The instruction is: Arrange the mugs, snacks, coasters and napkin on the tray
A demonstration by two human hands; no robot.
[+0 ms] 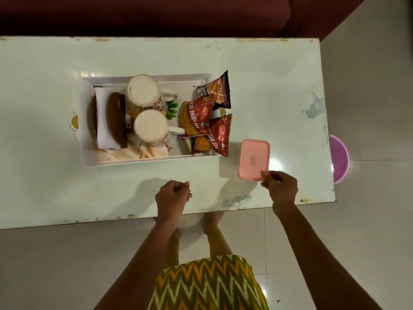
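A white tray [143,161] sits on the pale table. In it stand two white mugs [144,90] [151,126], two brown coasters [116,118] [93,116] leaning on edge around a folded white napkin [103,130], and a cream cloth [134,154]. Three snack packets lie at its right end: a peanut pack [220,91] and two red Aloo Bhujia packs [193,118] [212,136]. A pink lidded box [254,159] lies on the table right of the tray. My right hand [280,185] pinches its near edge. My left hand [173,195] is curled shut, holding nothing.
A dark red sofa [178,14] runs behind the table. A purple round stool or bowl [339,158] stands on the floor past the table's right edge [328,130]. My feet show below the near table edge [89,220].
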